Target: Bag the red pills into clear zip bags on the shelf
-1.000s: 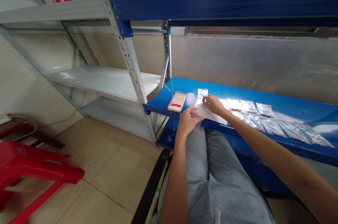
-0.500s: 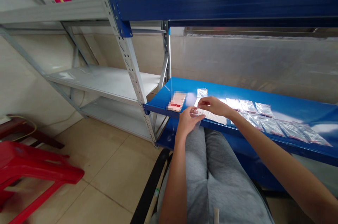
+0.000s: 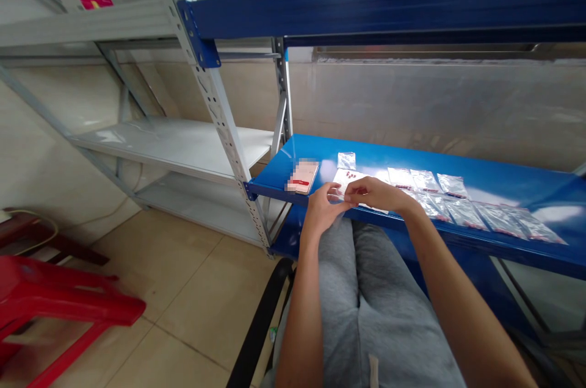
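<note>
A blue steel shelf [image 3: 293,156] runs in front of the person's knees, carrying two rows of small clear plastic bags [image 3: 462,214] with red specks inside, and beside them a pixelated card [image 3: 302,176] and a white sheet [image 3: 350,183] dotted with small red pieces. Just above that sheet, the left hand [image 3: 323,212] pinches what looks like a small clear bag [image 3: 337,194] between its fingers; the right hand [image 3: 375,194] curls in close, half-closed — whether it grips the bag too cannot be told.
</note>
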`<state>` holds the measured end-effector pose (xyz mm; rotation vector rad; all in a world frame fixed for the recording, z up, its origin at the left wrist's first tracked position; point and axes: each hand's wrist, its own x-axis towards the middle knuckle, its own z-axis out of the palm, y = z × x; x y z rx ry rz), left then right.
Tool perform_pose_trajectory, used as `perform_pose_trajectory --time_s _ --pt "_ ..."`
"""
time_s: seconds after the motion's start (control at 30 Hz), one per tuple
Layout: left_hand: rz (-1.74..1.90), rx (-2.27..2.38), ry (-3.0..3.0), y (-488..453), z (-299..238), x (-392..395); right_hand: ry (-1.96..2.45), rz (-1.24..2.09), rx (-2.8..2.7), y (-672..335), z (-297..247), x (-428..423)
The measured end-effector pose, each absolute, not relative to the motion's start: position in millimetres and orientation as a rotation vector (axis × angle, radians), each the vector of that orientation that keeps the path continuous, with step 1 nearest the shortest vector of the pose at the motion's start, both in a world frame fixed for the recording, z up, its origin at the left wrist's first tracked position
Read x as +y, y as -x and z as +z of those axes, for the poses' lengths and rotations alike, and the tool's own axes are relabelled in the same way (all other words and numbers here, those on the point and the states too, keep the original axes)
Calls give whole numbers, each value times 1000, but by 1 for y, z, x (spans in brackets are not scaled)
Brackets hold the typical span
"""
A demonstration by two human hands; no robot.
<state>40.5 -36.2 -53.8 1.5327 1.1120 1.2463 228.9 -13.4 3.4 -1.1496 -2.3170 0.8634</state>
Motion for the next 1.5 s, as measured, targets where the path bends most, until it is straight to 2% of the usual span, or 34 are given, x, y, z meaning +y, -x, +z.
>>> perform_pose_trajectory --time_s 0.23,0.43,1.07,1.5 --pt "1236 1026 -1473 -35 -45 -38 1219 945 -1677 -226 -18 -53" --pt "1260 927 -1354 -43 -39 -39 1174 945 -1441 -232 -14 -68" --pt "1236 911 -1358 -52 -36 -41 1176 823 -1453 -236 -10 -76" --pt "1308 900 -1477 -56 -43 -36 1188 994 -1353 -233 -16 -72"
